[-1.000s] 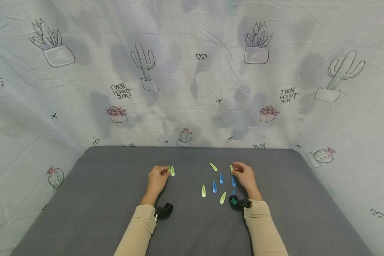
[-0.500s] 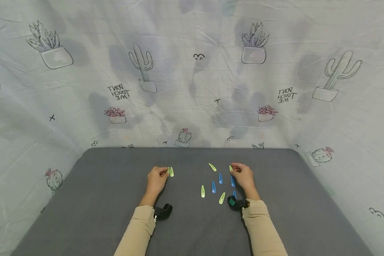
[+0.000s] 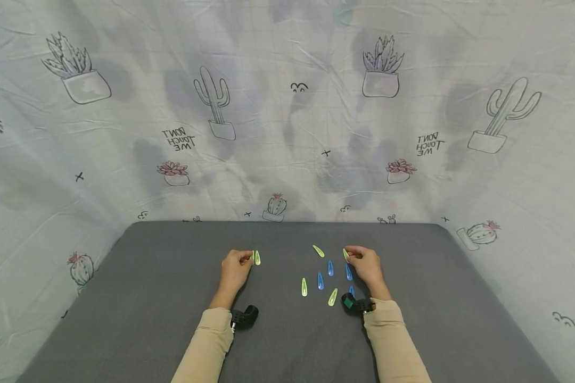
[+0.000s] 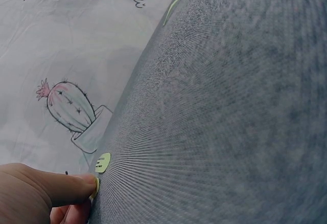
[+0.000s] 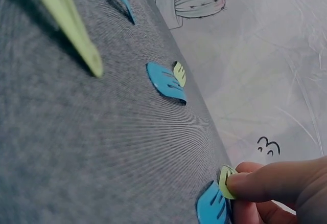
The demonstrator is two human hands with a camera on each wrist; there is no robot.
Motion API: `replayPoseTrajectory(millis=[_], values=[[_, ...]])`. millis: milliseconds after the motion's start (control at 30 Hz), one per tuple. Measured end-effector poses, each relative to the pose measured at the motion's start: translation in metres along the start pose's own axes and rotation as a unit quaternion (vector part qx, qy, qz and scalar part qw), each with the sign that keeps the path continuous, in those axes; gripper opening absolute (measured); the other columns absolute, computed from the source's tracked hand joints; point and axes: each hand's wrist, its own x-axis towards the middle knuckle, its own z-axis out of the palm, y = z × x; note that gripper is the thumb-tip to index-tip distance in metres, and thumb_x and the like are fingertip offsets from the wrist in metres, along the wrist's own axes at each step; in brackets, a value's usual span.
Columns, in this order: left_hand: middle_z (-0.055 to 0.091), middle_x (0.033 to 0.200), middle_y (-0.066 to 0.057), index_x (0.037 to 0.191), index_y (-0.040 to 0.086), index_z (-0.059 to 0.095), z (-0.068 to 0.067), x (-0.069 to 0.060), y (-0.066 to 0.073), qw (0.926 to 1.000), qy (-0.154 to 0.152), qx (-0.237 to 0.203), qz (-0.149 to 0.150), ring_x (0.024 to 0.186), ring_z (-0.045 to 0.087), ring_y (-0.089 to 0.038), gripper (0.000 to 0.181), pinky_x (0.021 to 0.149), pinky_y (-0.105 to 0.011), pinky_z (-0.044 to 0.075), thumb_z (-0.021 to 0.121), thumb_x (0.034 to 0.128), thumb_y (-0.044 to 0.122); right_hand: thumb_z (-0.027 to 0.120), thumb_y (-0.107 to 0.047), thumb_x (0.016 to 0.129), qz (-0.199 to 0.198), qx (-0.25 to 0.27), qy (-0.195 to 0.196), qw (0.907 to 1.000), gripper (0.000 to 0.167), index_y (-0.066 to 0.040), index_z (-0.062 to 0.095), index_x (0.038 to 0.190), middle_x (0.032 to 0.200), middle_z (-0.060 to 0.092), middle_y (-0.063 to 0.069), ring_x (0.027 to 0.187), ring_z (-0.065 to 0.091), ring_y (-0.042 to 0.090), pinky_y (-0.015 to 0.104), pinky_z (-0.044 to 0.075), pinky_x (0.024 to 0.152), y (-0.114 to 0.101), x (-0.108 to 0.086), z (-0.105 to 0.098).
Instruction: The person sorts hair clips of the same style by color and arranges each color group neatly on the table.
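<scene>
My left hand (image 3: pixel 233 270) pinches a yellow-green clip (image 4: pixel 96 188) between thumb and finger on the grey table, with a second yellow-green clip (image 3: pixel 257 258) right beside it. At the right, my right hand (image 3: pixel 367 267) pinches another yellow-green clip (image 5: pixel 225 182) by thumb and finger. A blue clip (image 5: pixel 211 206) lies close to those fingertips. Between the hands lie further yellow-green clips (image 3: pixel 304 286) and blue clips (image 3: pixel 320 281), spread apart. One more blue clip (image 3: pixel 352 291) is beside the black device on the right wrist.
The grey table (image 3: pixel 172 340) reaches back to a pale cloth (image 3: pixel 287 117) printed with cacti, which also hangs along both sides. A black wrist device (image 3: pixel 244 316) sits by the left sleeve, another (image 3: pixel 356 304) by the right.
The head view has shifted slightly. Both hands stay nearly where they were, each at the same yellow-green clip, and the loose clips lie as before.
</scene>
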Motion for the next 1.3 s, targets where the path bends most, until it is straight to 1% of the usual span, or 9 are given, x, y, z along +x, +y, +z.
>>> replayPoseTrajectory(millis=[300, 367, 433, 567, 667, 800, 867, 1000, 1300], values=[[0.059, 0.087, -0.012, 0.1, -0.001, 0.072, 0.0, 0.001, 0.0, 1.0, -0.001, 0.002, 0.0, 0.079, 0.057, -0.023, 0.018, 0.069, -0.033, 0.048, 0.069, 0.0832, 0.004, 0.062, 0.0, 0.085, 0.01, 0.062, -0.009, 0.998, 0.031, 0.002, 0.066, 0.115, 0.096, 0.067, 0.017, 0.08, 0.058, 0.009, 0.018, 0.045, 0.067, 0.003, 0.002, 0.0], [0.059, 0.087, -0.012, 0.101, -0.001, 0.072, 0.0, 0.001, 0.0, 1.0, -0.002, 0.003, -0.002, 0.079, 0.057, -0.022, 0.018, 0.069, -0.032, 0.047, 0.069, 0.0834, 0.004, 0.061, 0.002, 0.085, 0.009, 0.079, -0.009, 0.9968, 0.031, 0.002, 0.066, 0.115, 0.096, 0.066, 0.017, 0.079, 0.056, 0.008, 0.017, 0.044, 0.067, 0.003, 0.002, -0.001], [0.059, 0.087, -0.012, 0.101, -0.001, 0.072, 0.0, 0.001, 0.0, 1.0, -0.001, 0.004, -0.004, 0.079, 0.057, -0.022, 0.018, 0.069, -0.032, 0.046, 0.069, 0.0835, 0.004, 0.06, 0.002, 0.084, -0.002, 0.1, -0.005, 0.995, 0.03, 0.003, 0.067, 0.114, 0.092, 0.066, 0.016, 0.078, 0.055, 0.008, 0.018, 0.044, 0.065, 0.004, 0.001, -0.001], [0.059, 0.087, -0.012, 0.101, -0.001, 0.072, 0.001, 0.002, -0.001, 1.0, 0.0, 0.006, -0.007, 0.079, 0.057, -0.022, 0.018, 0.069, -0.032, 0.047, 0.069, 0.0836, 0.004, 0.061, 0.002, 0.081, -0.021, 0.144, 0.005, 0.9894, 0.029, 0.002, 0.068, 0.109, 0.084, 0.064, 0.008, 0.075, 0.055, 0.009, 0.019, 0.043, 0.063, 0.003, -0.003, -0.002], [0.059, 0.088, -0.012, 0.101, -0.001, 0.072, 0.002, 0.002, -0.001, 1.0, 0.001, 0.004, -0.008, 0.079, 0.057, -0.022, 0.019, 0.069, -0.033, 0.048, 0.069, 0.0834, 0.003, 0.061, 0.001, 0.082, 0.001, 0.154, 0.004, 0.988, 0.031, 0.001, 0.067, 0.112, 0.086, 0.063, 0.006, 0.076, 0.054, 0.008, 0.019, 0.044, 0.063, 0.002, -0.002, -0.003], [0.059, 0.088, -0.012, 0.101, -0.001, 0.072, 0.002, 0.001, 0.0, 1.0, 0.005, 0.004, -0.006, 0.08, 0.058, -0.022, 0.019, 0.069, -0.033, 0.048, 0.069, 0.0831, 0.003, 0.061, 0.0, 0.084, 0.041, 0.151, -0.003, 0.9877, 0.034, 0.001, 0.064, 0.119, 0.092, 0.063, 0.007, 0.079, 0.054, 0.006, 0.018, 0.046, 0.066, 0.004, 0.003, -0.004], [0.059, 0.087, -0.012, 0.101, -0.001, 0.072, 0.002, 0.001, 0.0, 1.0, 0.007, 0.004, -0.003, 0.079, 0.058, -0.022, 0.019, 0.069, -0.032, 0.048, 0.07, 0.0828, 0.003, 0.062, 0.0, 0.085, 0.051, 0.157, -0.007, 0.9862, 0.035, 0.001, 0.063, 0.12, 0.093, 0.062, 0.005, 0.079, 0.054, 0.005, 0.018, 0.046, 0.066, 0.003, 0.003, -0.004], [0.059, 0.087, -0.012, 0.1, -0.001, 0.072, 0.002, 0.001, 0.0, 1.0, 0.008, 0.004, 0.0, 0.079, 0.058, -0.022, 0.019, 0.068, -0.032, 0.048, 0.07, 0.0823, 0.003, 0.063, 0.0, 0.085, 0.057, 0.18, -0.015, 0.9818, 0.036, 0.0, 0.063, 0.121, 0.091, 0.062, 0.0, 0.08, 0.055, 0.004, 0.016, 0.046, 0.068, 0.0, 0.002, -0.006], [0.06, 0.086, -0.012, 0.1, -0.001, 0.072, 0.001, 0.001, 0.0, 0.9999, 0.011, 0.008, 0.005, 0.079, 0.058, -0.022, 0.018, 0.069, -0.032, 0.048, 0.07, 0.0822, 0.003, 0.06, 0.0, 0.087, 0.042, 0.213, -0.024, 0.9757, 0.037, 0.002, 0.059, 0.124, 0.091, 0.061, -0.003, 0.082, 0.056, 0.003, 0.018, 0.047, 0.073, -0.01, 0.0, -0.008]])
